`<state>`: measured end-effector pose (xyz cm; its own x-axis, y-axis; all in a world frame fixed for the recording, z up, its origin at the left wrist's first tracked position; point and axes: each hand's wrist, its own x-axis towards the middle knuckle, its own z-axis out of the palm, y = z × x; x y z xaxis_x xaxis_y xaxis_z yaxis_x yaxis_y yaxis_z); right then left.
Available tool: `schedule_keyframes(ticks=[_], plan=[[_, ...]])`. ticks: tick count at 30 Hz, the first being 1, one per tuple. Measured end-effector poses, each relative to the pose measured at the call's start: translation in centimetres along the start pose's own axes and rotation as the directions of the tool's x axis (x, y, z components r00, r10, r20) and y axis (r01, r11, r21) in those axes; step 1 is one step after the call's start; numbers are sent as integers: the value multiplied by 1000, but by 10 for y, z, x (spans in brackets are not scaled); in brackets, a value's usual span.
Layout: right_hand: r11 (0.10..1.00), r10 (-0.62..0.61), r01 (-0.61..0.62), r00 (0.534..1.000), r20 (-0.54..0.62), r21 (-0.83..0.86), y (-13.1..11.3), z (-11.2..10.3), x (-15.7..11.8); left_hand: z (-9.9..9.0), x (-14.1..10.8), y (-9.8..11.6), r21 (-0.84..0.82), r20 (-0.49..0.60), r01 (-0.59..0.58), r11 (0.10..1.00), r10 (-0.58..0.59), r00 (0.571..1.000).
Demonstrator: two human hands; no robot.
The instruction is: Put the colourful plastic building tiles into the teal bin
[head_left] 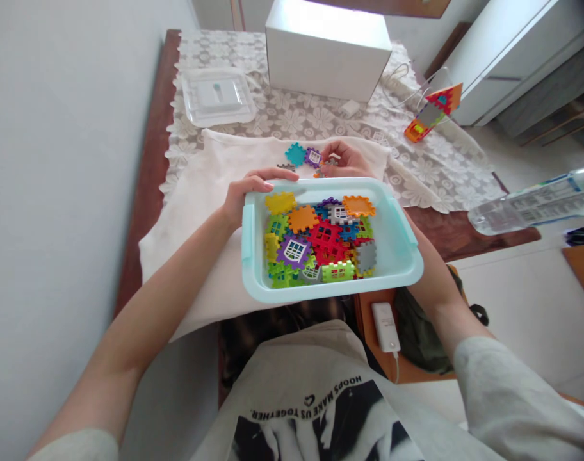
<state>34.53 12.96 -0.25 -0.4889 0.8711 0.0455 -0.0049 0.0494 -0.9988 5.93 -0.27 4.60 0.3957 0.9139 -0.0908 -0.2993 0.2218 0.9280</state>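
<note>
A light blue tray (402, 256) full of colourful notched plastic pieces is tilted toward me at the table's near side. My left hand (244, 192) grips its far left corner, fingers over the rim. Beyond the tray, my right hand (347, 160) has its fingers closed on a grey piece (330, 165). A purple piece with a white window (313, 157) lies just left of those fingers, and a teal piece (296, 154) is beside it. Another grey piece (287, 167) shows partly behind the tray's rim.
A white cloth (186, 211) covers the near table. Farther back are a clear lid (219, 96), a white box (325, 61) and a charger (349, 107). An assembled colourful piece (431, 114) stands right; a plastic bottle (532, 202) is at far right.
</note>
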Motion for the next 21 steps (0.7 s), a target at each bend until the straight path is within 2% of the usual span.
schedule_keyframes(ticks=[2, 4, 7, 9, 11, 13, 14, 15, 18, 21], plan=[[998, -66, 66, 998, -20, -5, -4, -5, 1, 0, -1, -1, -11, -3, -7, 1000, 6, 1000], [986, -158, 160, 986, -57, 41, -20, -7, -4, 1, -2, -1, -19, -7, -8, 1000, 8, 1000], [953, -281, 292, 952, -123, 83, -62, -1, -20, 1, -2, 0, -23, 7, 0, 1000, 0, 1000], [930, -349, 359, 929, -119, 76, -93, 6, -34, 2, -3, 0, -27, 12, 1, 1000, -1, 1000], [917, -394, 391, 919, 32, 79, -118, 14, -47, 3, -4, 0, -33, 0, -1, 999, 1, 1000], [934, -351, 356, 900, 257, 27, -131, 17, -56, 4, -5, 0, -35, -19, -1, 999, 0, 1000], [942, -316, 336, 895, 316, -10, -133, 16, -59, 5, -5, 0, -34, -25, 4, 999, -4, 1000], [949, -279, 312, 903, 327, -52, -131, 14, -62, 5, -5, 0, -33, -31, 6, 999, -7, 1000], [965, -188, 214, 968, 165, -154, -110, 2, -68, 3, -3, -1, -32, -33, 3, 999, -4, 999], [974, -104, 109, 994, 34, -200, -78, -11, -78, 2, -1, -2, -38, -36, -12, 999, 10, 999]])
